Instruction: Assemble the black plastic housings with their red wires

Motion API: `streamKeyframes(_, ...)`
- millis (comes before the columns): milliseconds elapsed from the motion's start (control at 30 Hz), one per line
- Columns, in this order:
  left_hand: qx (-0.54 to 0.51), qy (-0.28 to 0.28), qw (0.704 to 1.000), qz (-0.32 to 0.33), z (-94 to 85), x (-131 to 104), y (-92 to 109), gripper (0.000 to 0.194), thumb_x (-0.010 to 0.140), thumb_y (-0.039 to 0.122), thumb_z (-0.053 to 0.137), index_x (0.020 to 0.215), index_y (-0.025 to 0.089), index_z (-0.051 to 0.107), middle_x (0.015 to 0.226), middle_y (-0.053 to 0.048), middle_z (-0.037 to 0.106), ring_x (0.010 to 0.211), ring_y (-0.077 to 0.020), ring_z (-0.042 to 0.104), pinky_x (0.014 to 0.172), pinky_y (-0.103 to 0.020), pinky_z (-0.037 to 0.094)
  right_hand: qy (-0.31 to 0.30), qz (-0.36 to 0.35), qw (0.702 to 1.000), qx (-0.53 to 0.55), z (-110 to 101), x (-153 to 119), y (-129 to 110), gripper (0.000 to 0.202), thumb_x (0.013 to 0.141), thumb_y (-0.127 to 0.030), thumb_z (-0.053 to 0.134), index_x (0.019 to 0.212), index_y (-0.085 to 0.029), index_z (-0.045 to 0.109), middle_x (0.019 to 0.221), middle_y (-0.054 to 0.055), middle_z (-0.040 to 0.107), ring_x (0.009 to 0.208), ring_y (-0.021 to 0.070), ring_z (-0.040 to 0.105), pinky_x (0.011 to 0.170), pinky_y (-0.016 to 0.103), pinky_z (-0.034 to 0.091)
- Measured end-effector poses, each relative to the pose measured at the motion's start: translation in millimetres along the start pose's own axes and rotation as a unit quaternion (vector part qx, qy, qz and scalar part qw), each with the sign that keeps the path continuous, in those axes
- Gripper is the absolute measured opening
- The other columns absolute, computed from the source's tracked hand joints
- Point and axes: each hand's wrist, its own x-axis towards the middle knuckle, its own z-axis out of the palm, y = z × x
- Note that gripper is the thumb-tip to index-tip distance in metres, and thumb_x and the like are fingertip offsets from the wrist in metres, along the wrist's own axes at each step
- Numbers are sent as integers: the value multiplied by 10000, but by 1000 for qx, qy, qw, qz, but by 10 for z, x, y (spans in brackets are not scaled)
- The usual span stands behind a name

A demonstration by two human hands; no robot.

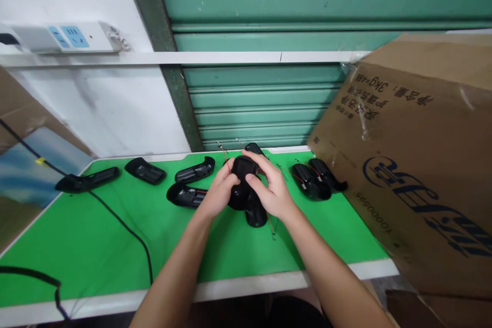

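Observation:
Both my left hand [222,188] and my right hand [271,187] are closed around a glossy black plastic housing [243,168], held up over the green table. My thumbs press on its near face, and my fingers wrap round its sides. A thin red wire [225,154] sticks out beyond my left fingers. Below and behind the held piece lies another black housing [255,213], partly hidden, with thin wires near its lower right. Left of my left hand, a black shell with a battery-like bay [186,196] lies partly behind my wrist.
More black shells [195,170] lie leftward, including one [146,171] near the back edge. Two wired housings [310,182] sit at right. A black cable [123,223] crosses the green tabletop [103,256]. A large cardboard box [415,164] stands right; a power strip [73,37] is on the wall.

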Motion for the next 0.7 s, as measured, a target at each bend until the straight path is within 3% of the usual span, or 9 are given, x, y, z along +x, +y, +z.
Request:
streamKeyframes(233, -27, 18, 999, -21, -11, 54, -128, 343, 581, 213, 490, 912, 203, 581, 843, 6, 602, 791, -180, 521, 689, -271, 448, -11, -30, 999, -32, 31, -2, -15, 392, 972, -224, 528, 1354, -253, 608, 1245, 87, 695, 1148, 233, 662, 968, 400, 567)
streamKeyframes(367, -53, 9, 998, -38, -32, 45, -140, 480, 604, 235, 505, 1067, 199, 626, 947, -3, 661, 857, -190, 561, 721, -264, 465, 5, -15, 999, -37, 55, -17, 18, 396, 988, -231, 514, 1375, -249, 598, 1314, 85, 688, 1179, 228, 660, 967, 385, 570)
streamKeyframes(533, -92, -30, 994, -47, -27, 24, -125, 639, 651, 227, 534, 1288, 214, 588, 1162, -22, 684, 1026, -211, 596, 831, -275, 490, 27, 4, 999, -26, 45, -7, 31, 365, 978, -243, 528, 1330, -243, 624, 1271, 84, 712, 1017, 207, 714, 865, 355, 601)
streamKeyframes(700, -57, -28, 997, -40, -27, 22, -117, 615, 686, 231, 545, 1299, 214, 596, 1211, -26, 683, 1096, -226, 594, 859, -283, 480, 31, 2, 999, -12, 57, -11, 34, 345, 977, -243, 535, 1308, -239, 632, 1263, 86, 716, 1046, 209, 712, 867, 350, 598)
